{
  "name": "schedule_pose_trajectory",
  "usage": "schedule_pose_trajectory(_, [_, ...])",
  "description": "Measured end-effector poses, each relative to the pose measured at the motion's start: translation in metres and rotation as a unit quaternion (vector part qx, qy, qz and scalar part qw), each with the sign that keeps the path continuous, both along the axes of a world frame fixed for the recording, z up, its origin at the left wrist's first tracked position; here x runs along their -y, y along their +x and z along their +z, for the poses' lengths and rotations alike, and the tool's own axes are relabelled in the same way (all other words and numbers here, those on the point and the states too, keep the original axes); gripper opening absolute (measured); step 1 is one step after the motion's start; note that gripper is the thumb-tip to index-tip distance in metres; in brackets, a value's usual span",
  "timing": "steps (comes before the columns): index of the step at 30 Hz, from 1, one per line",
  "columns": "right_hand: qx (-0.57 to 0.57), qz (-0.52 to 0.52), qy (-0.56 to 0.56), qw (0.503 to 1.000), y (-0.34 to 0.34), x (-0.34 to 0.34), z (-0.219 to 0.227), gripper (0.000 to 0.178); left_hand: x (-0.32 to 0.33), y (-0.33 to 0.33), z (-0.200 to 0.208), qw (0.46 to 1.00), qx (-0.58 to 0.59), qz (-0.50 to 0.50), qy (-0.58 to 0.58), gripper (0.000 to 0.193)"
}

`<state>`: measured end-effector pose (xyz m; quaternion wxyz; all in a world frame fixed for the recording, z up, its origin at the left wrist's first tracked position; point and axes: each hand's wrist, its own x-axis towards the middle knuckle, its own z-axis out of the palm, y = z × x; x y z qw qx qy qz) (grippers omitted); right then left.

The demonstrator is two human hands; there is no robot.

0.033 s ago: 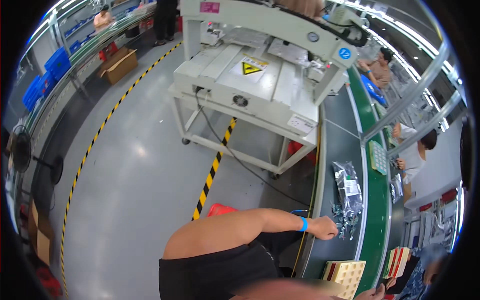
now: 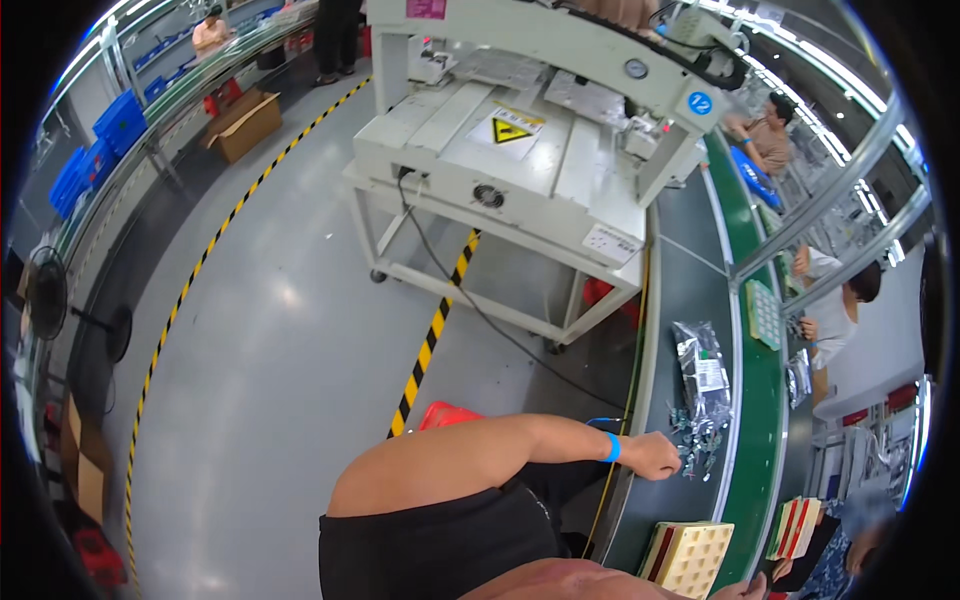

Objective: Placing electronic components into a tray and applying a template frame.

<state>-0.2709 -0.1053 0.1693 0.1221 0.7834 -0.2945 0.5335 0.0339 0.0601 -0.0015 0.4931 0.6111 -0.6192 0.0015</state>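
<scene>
My left hand, with a blue band at the wrist, reaches over the dark strip of the bench. Its fingers are closed beside a loose pile of small greenish parts; what they hold, if anything, is hidden. Just beyond the pile lies a silvery plastic bag with a white label. My right hand shows only partly at the lower edge, close to a cream tray with square pockets. Its fingers are mostly cut off, so their hold is unclear.
A green conveyor belt runs along the bench, bearing a pale pocketed tray and a red-and-cream stack. A large white machine stands ahead. Co-workers sit across the belt. A red stool is beside my left arm.
The whole view has shifted slightly. My right forearm, blurred before, now appears sharper at the lower edge. My left hand stays closed beside the small parts.
</scene>
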Motion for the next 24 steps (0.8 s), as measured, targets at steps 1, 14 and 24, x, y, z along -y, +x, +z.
schedule_pose_trajectory(1, [0.023,-0.026,0.075,0.997,-0.011,0.008,-0.012,0.018,0.000,-0.001,0.002,1.000,-0.003,0.006,-0.002,0.012])
schedule_pose_trajectory(14, [0.280,-0.087,0.357,0.887,-0.094,0.091,-0.099,0.020,0.002,-0.007,-0.012,0.997,0.036,0.069,0.017,0.011])
schedule_pose_trajectory(24, [-0.062,-0.173,0.111,0.977,-0.218,0.194,-0.227,0.023,0.007,-0.008,-0.009,0.997,0.048,0.067,0.005,0.010])
